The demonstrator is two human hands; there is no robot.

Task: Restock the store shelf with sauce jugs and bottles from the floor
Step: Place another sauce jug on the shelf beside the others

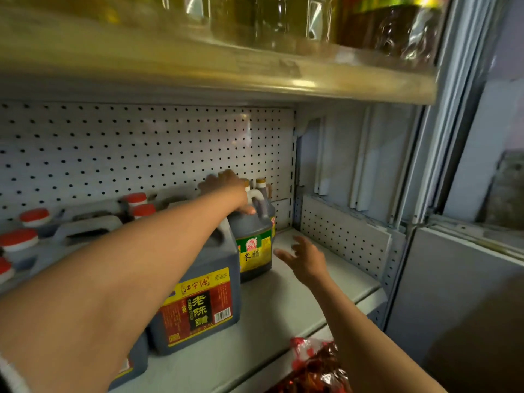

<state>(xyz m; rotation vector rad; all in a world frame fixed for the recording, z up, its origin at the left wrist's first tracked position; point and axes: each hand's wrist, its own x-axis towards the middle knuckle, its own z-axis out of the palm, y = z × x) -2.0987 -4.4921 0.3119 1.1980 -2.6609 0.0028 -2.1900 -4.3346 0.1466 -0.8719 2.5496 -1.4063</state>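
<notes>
My left hand (226, 188) reaches deep into the shelf and grips the top of a dark sauce jug with a green and yellow label (253, 245), near its white handle. A second jug of the same kind stands right behind it, mostly hidden. My right hand (304, 256) hovers just right of the jug with its fingers spread, holding nothing. A larger dark jug with a red and yellow label (201, 302) stands in front, under my left forearm. The grey shelf board (283, 307) carries them all.
Several red-capped jugs (31, 219) fill the shelf's left side. A white pegboard (141, 148) backs the shelf. The upper shelf (255, 72) holds oil bottles. A red packet (314, 367) lies below the shelf edge. A loose perforated panel (343, 236) leans at the right.
</notes>
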